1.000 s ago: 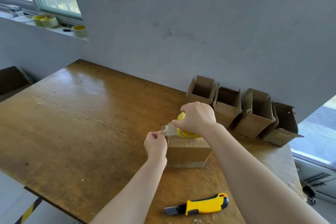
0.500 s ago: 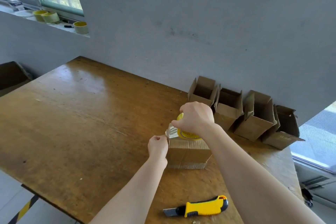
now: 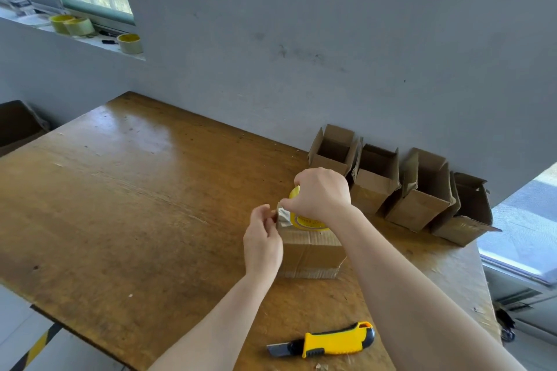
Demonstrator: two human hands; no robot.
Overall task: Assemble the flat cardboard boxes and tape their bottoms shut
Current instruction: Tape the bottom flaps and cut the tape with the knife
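Observation:
A small cardboard box (image 3: 310, 253) stands on the wooden table (image 3: 135, 205) with its closed flaps facing up. On top of it rests a yellow tape roll (image 3: 307, 221), gripped from above by my right hand (image 3: 321, 193). My left hand (image 3: 262, 238) pinches the free end of the clear tape (image 3: 283, 215) at the box's upper left edge. A short strip of tape spans between both hands. Several assembled open boxes (image 3: 373, 178) stand in a row by the wall.
A yellow utility knife (image 3: 328, 343) with its blade out lies near the table's front edge. Spare tape rolls (image 3: 129, 43) sit on the window sill at upper left. A dark bin (image 3: 18, 126) stands left of the table. The table's right edge drops off by the last box.
My left hand has drawn in closer to the roll and down onto the box's left edge, so the stretched tape strip is shorter. My right hand stays on the roll.

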